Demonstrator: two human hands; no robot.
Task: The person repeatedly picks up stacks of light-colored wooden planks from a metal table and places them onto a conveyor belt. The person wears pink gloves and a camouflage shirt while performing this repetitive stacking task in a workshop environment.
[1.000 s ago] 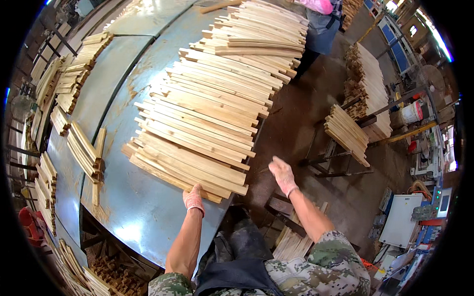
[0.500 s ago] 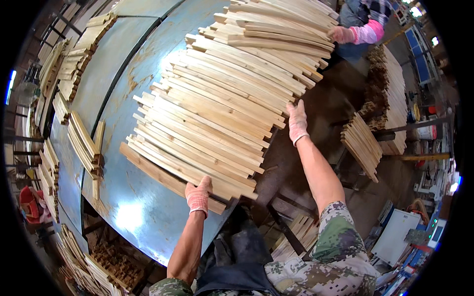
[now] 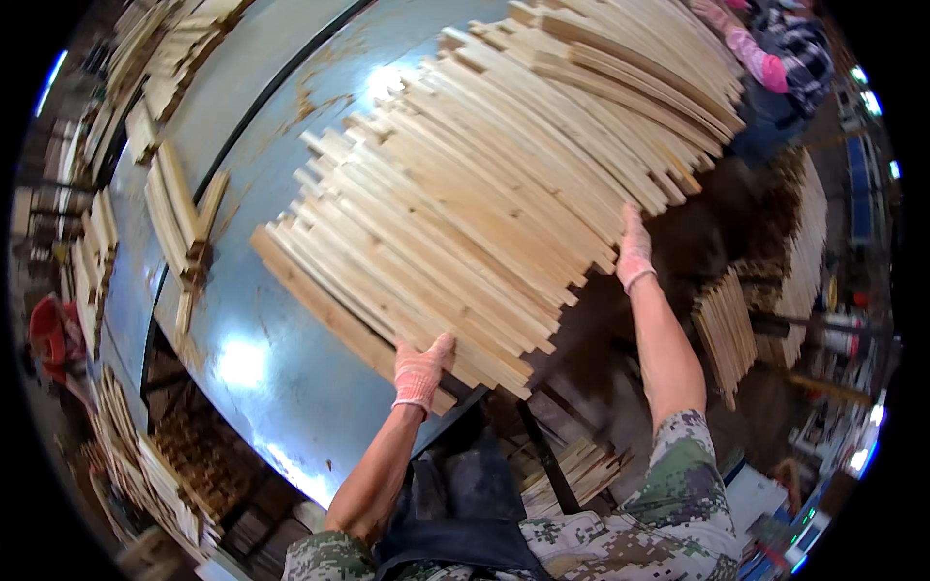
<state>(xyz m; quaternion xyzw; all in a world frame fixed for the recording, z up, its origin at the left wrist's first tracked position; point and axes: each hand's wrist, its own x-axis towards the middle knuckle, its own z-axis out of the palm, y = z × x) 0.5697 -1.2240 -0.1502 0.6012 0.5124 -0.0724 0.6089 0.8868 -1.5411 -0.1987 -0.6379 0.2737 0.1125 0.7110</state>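
A wide row of pale wooden strips (image 3: 441, 208) lies side by side on the metal table, their ends uneven. My left hand (image 3: 422, 370), in a pinkish knit glove, lies on the nearest strips close to their right ends, thumb spread from the fingers. Under its fingers runs a browner strip (image 3: 325, 308), set slightly apart along the row's near edge. Against the strips' right ends rests my right hand (image 3: 635, 250), gloved alike, its fingers stretched out and not wrapped around any strip. Several loose strips (image 3: 630, 82) lie across the far part of the row.
The shiny metal table (image 3: 242, 320) has a dark seam on its left. Short wooden pieces (image 3: 174, 208) lie beyond it. Another person (image 3: 775, 58) stands at the far right beside the row. Stacked strips (image 3: 727, 329) stand right of my arm; more wood (image 3: 174, 474) fills the lower left.
The view has shifted, so the table and strips sit further right. My hands stay at the row's near edge and right ends. The other person's gloved hand has moved further away along the strips.
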